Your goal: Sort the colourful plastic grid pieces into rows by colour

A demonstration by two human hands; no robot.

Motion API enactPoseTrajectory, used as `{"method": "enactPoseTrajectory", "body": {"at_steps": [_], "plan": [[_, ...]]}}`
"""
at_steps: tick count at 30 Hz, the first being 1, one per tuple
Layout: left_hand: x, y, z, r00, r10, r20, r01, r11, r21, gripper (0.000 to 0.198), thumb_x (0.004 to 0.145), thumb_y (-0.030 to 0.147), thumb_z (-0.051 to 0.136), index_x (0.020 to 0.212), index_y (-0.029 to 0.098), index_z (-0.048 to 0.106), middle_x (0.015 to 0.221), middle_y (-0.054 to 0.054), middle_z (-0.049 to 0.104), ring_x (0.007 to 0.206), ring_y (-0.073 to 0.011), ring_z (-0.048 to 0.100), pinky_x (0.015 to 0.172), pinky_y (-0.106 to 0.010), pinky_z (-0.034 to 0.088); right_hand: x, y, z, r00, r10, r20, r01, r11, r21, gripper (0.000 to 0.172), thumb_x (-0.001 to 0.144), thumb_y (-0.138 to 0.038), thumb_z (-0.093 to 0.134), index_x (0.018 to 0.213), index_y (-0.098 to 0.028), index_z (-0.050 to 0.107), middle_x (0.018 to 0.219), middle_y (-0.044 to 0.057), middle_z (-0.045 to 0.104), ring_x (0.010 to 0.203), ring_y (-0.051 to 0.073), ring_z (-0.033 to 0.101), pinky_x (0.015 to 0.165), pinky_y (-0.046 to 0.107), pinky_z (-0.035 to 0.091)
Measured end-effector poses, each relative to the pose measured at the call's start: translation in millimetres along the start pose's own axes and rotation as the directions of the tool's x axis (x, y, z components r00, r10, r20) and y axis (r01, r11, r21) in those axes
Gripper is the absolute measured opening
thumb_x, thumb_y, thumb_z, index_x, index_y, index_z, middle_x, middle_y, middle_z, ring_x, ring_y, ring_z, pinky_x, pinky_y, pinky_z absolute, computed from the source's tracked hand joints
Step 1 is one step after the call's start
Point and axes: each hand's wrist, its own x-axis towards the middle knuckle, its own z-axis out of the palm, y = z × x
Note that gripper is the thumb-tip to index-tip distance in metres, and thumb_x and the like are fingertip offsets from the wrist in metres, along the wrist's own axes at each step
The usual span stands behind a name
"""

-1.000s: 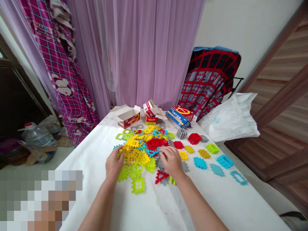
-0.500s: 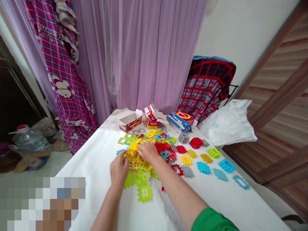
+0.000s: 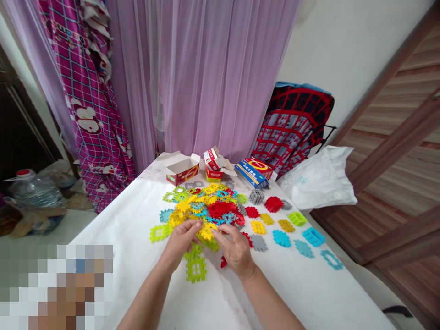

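Between my two hands, just in front of the pile, is a yellow notched building tile (image 3: 208, 231). My left hand (image 3: 181, 242) pinches its left edge with thumb and fingertips. On the other side my right hand (image 3: 237, 252) grips the right edge the same way. Behind them lies a heap of interlocking tiles, with yellow tiles (image 3: 184, 208) on the left and red tiles (image 3: 222, 210) on the right. Green window tiles (image 3: 195, 269) lie in front of and left of the heap. My fingers cover part of the held tile.
Right of the heap sit sorted pieces: a yellow tile (image 3: 257, 227), a grey tile (image 3: 258, 243), blue tiles (image 3: 282, 239) and a red stack (image 3: 274, 204). At the back stand an open red box (image 3: 183, 174) and a blue box (image 3: 252, 174). A white bag (image 3: 316, 178) hangs at the right edge.
Both hands have drawn back from the pile towards me and now hold a yellow tile between them. My right hand has moved rightward. Some yellow pieces in the heap have shifted.
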Motion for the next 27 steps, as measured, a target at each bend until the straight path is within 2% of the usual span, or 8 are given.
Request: {"method": "enactPoseTrajectory", "body": {"at_steps": [5,8,13,17,20,22,24,27], "plan": [[-9.3,5.6,6.1,0.973,-0.16,0.166,0.191,0.963,-0.19,0.051,0.059,0.049,0.08,0.099,0.019,0.07,0.085,-0.004,0.07,0.064,-0.0098,0.062,0.043,-0.016,0.034,-20.4,1.0,-14.8,1.0,-0.002,-0.002,0.002,1.0,0.001,0.051,0.089,-0.006,0.059,0.134,-0.029,0.058,0.109,0.009,0.069,0.103,0.019,0.067,0.086,0.03,0.06],[-12.4,5.7,10.0,0.95,-0.224,0.218,0.274,0.932,-0.236,0.048,0.059,0.045,0.083,0.096,0.018,0.07,0.078,-0.003,0.068,0.063,-0.0099,0.063,0.045,-0.016,0.039,-25.3,-0.5,-15.7,1.0,0.0,-0.013,0.0,1.0,-0.002,0.05,0.089,-0.005,0.058,0.132,-0.029,0.059,0.109,0.009,0.069,0.102,0.019,0.068,0.084,0.031,0.061],[-11.8,2.6,13.5,0.947,-0.251,0.2,0.301,0.911,-0.283,0.048,0.054,0.038,0.087,0.093,0.018,0.067,0.067,0.002,0.064,0.058,-0.0076,0.06,0.047,-0.015,0.04,-21.0,-7.4,-16.2,0.999,0.039,-0.033,-0.039,0.999,0.013,0.047,0.089,-0.007,0.058,0.132,-0.026,0.059,0.109,0.01,0.069,0.101,0.019,0.068,0.085,0.032,0.061],[-8.7,2.1,10.7,0.956,-0.244,0.164,0.284,0.909,-0.304,0.048,0.053,0.037,0.088,0.091,0.018,0.066,0.069,0.003,0.064,0.059,-0.0077,0.061,0.048,-0.016,0.041,-21.8,-10.7,-15.4,0.973,0.222,-0.06,-0.218,0.973,0.069,0.036,0.091,-0.012,0.054,0.122,-0.024,0.065,0.11,0.009,0.071,0.1,0.019,0.069,0.087,0.033,0.06],[-8.4,1.9,11.1,0.962,-0.227,0.151,0.264,0.915,-0.306,0.05,0.054,0.039,0.087,0.093,0.018,0.065,0.07,0.002,0.065,0.062,-0.009,0.062,0.05,-0.016,0.042,-26.9,-13.5,-7.8,0.878,0.48,0.006,-0.466,0.85,0.247,0.031,0.091,-0.021,0.055,0.12,-0.022,0.064,0.102,0.008,0.074,0.086,0.018,0.071,0.069,0.026,0.061],[-10.0,1.0,14.5,0.966,-0.21,0.151,0.248,0.922,-0.299,0.051,0.052,0.041,0.087,0.092,0.018,0.064,0.073,0.001,0.066,0.066,-0.0102,0.063,0.052,-0.017,0.043,-28.5,-16.1,0.4,0.742,0.661,0.109,-0.643,0.658,0.392,0.033,0.09,-0.029,0.057,0.121,-0.02,0.062,0.099,0.009,0.074,0.079,0.016,0.071,0.059,0.022,0.058],[-13.0,0.0,19.5,0.969,-0.194,0.155,0.232,0.93,-0.287,0.052,0.051,0.043,0.088,0.09,0.019,0.063,0.078,0.0,0.068,0.071,-0.0118,0.065,0.055,-0.017,0.045,-27.2,-17.4,7.7,0.618,0.765,0.184,-0.729,0.469,0.499,0.033,0.088,-0.034,0.061,0.116,-0.018,0.063,0.096,0.009,0.074,0.079,0.017,0.071,0.062,0.023,0.058],[-17.5,-1.0,26.2,0.973,-0.169,0.16,0.207,0.943,-0.261,0.049,0.053,0.046,0.086,0.088,0.02,0.063,0.083,-0.001,0.069,0.075,-0.0133,0.066,0.058,-0.019,0.047,-21.6,-13.5,9.7,0.573,0.788,0.225,-0.73,0.365,0.578,0.028,0.087,-0.035,0.061,0.108,-0.018,0.067,0.092,0.008,0.075,0.08,0.018,0.07,0.071,0.028,0.058]]}}
